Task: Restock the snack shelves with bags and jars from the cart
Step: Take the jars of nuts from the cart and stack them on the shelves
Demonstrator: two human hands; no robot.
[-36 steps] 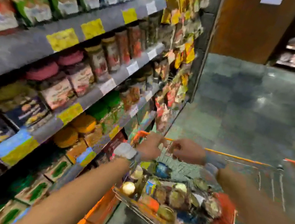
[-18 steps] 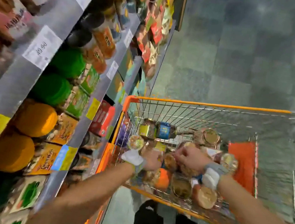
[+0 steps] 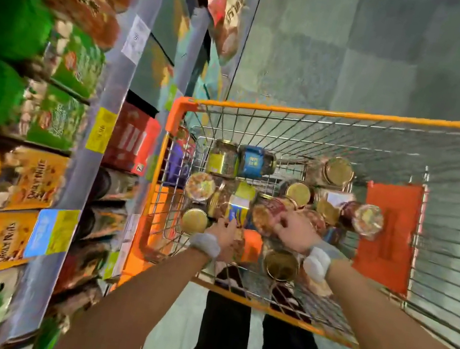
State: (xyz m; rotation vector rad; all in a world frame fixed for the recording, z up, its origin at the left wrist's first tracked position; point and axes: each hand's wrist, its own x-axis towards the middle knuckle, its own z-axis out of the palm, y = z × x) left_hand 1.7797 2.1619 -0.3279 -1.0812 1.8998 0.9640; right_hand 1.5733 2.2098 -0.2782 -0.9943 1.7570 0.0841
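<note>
Left hand [image 3: 223,232], right hand [image 3: 294,230] sank onto round-lidded jars [image 3: 298,194]; grips unclear.

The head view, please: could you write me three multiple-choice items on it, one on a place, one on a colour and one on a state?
1. Where does the cart stand relative to the shelves?
A. To their right
B. To their left
C. Behind the person

2. What colour is the cart's rim?
A. Blue
B. Orange
C. Black

3. What are the left hand and right hand doing?
A. Gripping the cart's handle
B. Resting on a shelf
C. Reaching down among the jars in the cart

Answers:
1 A, the shelves fill the left of the picture and the cart sits right of them.
2 B, the rim runs orange around the wire sides.
3 C, both hands are inside the cart at the jars.
</note>
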